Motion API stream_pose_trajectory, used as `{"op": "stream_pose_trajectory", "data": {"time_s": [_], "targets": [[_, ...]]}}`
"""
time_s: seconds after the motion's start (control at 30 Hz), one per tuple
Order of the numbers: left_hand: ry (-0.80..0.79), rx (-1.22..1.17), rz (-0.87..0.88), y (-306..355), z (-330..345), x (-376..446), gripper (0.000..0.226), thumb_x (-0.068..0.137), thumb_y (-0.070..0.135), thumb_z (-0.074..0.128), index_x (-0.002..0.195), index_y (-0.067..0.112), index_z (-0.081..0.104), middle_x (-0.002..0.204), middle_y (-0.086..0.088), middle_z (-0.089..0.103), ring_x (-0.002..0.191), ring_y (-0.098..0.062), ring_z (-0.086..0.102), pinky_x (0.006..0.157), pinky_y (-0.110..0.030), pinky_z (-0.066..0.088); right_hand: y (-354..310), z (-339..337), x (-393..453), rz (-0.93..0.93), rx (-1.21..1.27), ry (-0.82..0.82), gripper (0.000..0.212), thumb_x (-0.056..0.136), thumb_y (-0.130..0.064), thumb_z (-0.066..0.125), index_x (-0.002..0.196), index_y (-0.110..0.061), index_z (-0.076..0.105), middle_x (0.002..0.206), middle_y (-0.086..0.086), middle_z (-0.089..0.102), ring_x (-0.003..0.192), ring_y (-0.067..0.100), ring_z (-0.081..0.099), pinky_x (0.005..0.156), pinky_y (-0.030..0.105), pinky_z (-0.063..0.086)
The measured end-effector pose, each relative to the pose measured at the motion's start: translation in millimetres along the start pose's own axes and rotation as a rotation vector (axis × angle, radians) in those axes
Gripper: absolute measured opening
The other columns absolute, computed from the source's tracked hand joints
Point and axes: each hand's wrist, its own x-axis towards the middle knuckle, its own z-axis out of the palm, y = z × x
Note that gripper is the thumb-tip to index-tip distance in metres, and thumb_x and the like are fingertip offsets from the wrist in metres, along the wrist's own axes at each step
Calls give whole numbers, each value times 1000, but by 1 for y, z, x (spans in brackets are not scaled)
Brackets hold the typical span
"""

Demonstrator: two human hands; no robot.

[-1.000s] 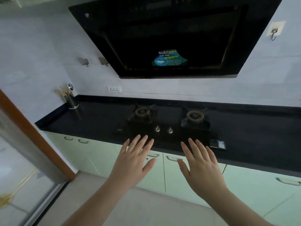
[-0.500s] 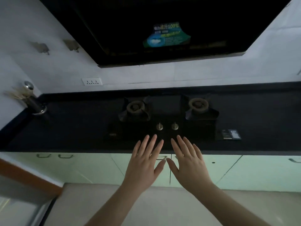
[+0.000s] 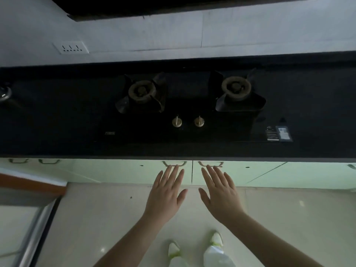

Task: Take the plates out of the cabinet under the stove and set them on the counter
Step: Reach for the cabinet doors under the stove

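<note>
A black two-burner stove [image 3: 185,105] is set into the black counter [image 3: 57,120]. Below it, the pale green cabinet has two closed doors, a left door [image 3: 134,170] and a right door [image 3: 250,171], each with a metal handle [image 3: 174,163] [image 3: 211,163] near the middle seam. My left hand [image 3: 165,195] and my right hand [image 3: 221,193] reach forward with straight, spread fingers. Their fingertips lie just below the two handles. Neither hand holds anything. No plates are in view.
More green cabinet doors with handles [image 3: 48,161] run left and right. A metal utensil holder [image 3: 4,92] stands at the counter's far left. A socket [image 3: 71,47] is on the tiled wall. My slippers [image 3: 215,247] stand on the pale floor; a door frame [image 3: 28,182] is at left.
The view has tilted down and moved closer to the counter. Both hands have dropped from over the stove knobs to the cabinet door handles, staying open.
</note>
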Motion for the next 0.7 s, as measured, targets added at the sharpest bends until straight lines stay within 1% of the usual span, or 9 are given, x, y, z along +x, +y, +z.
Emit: {"op": "stream_pose_trajectory", "data": {"time_s": [0.1, 0.17, 0.23, 0.27, 0.37, 0.47, 0.53, 0.63, 0.7], "targets": [[-62, -4, -23, 3, 19, 21, 68, 101, 53, 12, 151, 14, 37, 157, -11, 37, 146, -31, 29, 117, -51, 28, 15, 28, 18, 3, 7, -56, 65, 99, -51, 26, 154, -18, 20, 161, 5, 23, 150, 24, 15, 119, 40, 5], [-100, 21, -32, 1, 33, 36, 75, 98, 57, -1, 156, 16, 22, 163, -9, 22, 151, -29, 14, 122, -48, 13, 22, 46, 30, 16, 8, -110, 66, 99, -51, 24, 155, -18, 14, 163, 4, 16, 151, 22, 9, 120, 40, 4], [-129, 34, -47, -1, 49, 51, 76, 96, 58, -6, 157, 16, 10, 166, -6, 10, 152, -24, 4, 122, -42, 1, 28, 60, 43, 43, 5, -156, 66, 100, -50, 24, 155, -17, 10, 164, 4, 12, 151, 22, 6, 121, 41, 5], [-141, 33, -62, -2, 57, 58, 74, 97, 57, -2, 157, 15, 8, 166, -6, 9, 152, -23, 3, 122, -39, 1, 31, 66, 49, 54, 3, -173, 66, 100, -50, 24, 155, -17, 10, 164, 5, 11, 151, 22, 5, 121, 42, 6], [-200, 16, -129, -2, 76, 77, 72, 102, 54, 12, 157, 8, 8, 165, -9, 11, 152, -23, 7, 122, -36, 8, 39, 81, 64, 89, -4, -216, 65, 101, -47, 26, 155, -17, 8, 164, 6, 8, 151, 23, 4, 121, 43, 7], [-249, 3, -186, -4, 89, 90, 71, 103, 52, 17, 156, 5, 11, 165, -12, 14, 152, -24, 10, 122, -38, 12, 42, 90, 79, 138, -2, -258, 66, 101, -45, 27, 155, -14, 6, 165, 6, 5, 151, 23, 2, 121, 43, 6], [-279, -4, -213, -6, 94, 97, 71, 103, 52, 18, 156, 5, 10, 165, -12, 13, 152, -24, 9, 123, -38, 10, 44, 94, 88, 164, 17, -291, 66, 102, -45, 28, 155, -12, 5, 165, 5, 5, 151, 22, 1, 121, 43, 5], [-289, -51, -217, -11, 101, 105, 68, 103, 50, 22, 156, 9, 9, 165, -8, 13, 152, -20, 7, 122, -39, 7, 47, 96, 97, 194, 92, -319, 65, 101, -43, 32, 154, -11, 11, 163, 5, 14, 151, 21, 6, 121, 42, 8], [-262, -94, -211, -15, 101, 109, 68, 102, 48, 29, 156, 10, 13, 163, -7, 21, 150, -21, 15, 122, -39, 13, 45, 95, 102, 229, 153, -312, 63, 101, -41, 35, 153, -11, 17, 161, 4, 20, 150, 21, 10, 119, 43, 14]]}}
